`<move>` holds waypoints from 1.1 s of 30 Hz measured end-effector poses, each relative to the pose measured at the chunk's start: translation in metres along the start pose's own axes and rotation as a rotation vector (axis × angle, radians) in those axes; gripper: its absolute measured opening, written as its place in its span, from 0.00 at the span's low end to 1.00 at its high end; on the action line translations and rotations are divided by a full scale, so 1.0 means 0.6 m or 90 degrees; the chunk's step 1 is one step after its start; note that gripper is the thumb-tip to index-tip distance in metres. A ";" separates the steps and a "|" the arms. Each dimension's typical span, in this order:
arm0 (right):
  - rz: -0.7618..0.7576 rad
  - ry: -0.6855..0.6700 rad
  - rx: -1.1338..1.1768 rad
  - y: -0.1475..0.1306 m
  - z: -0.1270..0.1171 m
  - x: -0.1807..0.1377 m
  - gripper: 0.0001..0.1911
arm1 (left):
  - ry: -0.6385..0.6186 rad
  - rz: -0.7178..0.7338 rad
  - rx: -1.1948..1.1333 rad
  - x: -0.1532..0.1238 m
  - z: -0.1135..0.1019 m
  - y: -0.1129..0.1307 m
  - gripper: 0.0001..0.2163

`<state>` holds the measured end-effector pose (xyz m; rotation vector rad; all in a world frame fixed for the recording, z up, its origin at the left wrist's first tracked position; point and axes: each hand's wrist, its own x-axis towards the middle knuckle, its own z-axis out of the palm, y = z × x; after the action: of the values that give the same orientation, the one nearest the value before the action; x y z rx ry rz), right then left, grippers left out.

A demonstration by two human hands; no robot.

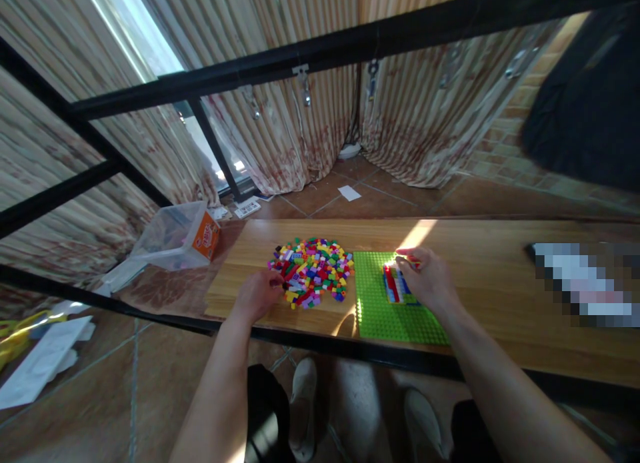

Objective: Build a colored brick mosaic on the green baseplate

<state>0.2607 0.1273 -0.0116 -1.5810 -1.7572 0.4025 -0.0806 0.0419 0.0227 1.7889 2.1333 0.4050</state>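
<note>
A heap of small multicoloured toy bricks (315,270) lies on the wooden bench. My left hand (260,294) is at the heap's left edge, thumb and fingers drawn together; what is between them is too small to make out. Right of the heap lies a green studded baseplate (400,326). On it sits a low block of joined bricks (394,283) with red, white, blue and yellow rows. My right hand (425,278) covers this block's right side, its fingers closed at the far edge on a small reddish toy brick, partly hidden by the fingers.
A black metal rail (320,50) crosses above the bench (480,250). A clear plastic bin with an orange label (175,236) stands on the floor at left. A blurred-out flat object (583,276) lies at the bench's right. Curtains (280,136) hang behind.
</note>
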 end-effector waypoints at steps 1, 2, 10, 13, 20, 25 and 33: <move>0.000 0.003 0.002 0.000 0.000 0.000 0.16 | 0.005 -0.003 0.000 0.001 0.000 0.000 0.07; 0.000 0.007 0.004 -0.001 0.000 0.000 0.15 | 0.014 -0.006 -0.012 0.002 -0.001 0.000 0.07; -0.138 0.151 0.088 -0.046 -0.002 -0.011 0.12 | 0.140 -0.047 -0.575 0.007 0.008 0.049 0.10; -0.220 0.109 0.160 -0.082 0.006 -0.030 0.10 | 0.085 -0.103 -0.775 0.009 0.025 0.093 0.14; -0.139 -0.072 0.362 -0.134 0.046 -0.061 0.07 | -0.023 -0.141 -0.957 0.014 0.058 0.158 0.15; -0.042 -0.121 0.541 -0.141 0.067 -0.057 0.10 | -0.083 -0.122 -1.008 0.012 0.074 0.179 0.15; 0.033 -0.142 0.651 -0.139 0.063 -0.045 0.10 | -0.047 -0.111 -0.891 0.017 0.075 0.187 0.17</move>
<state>0.1737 0.0941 0.0090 -0.8440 -1.2811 1.2912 0.0372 0.0715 0.0280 0.7461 1.2305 1.3055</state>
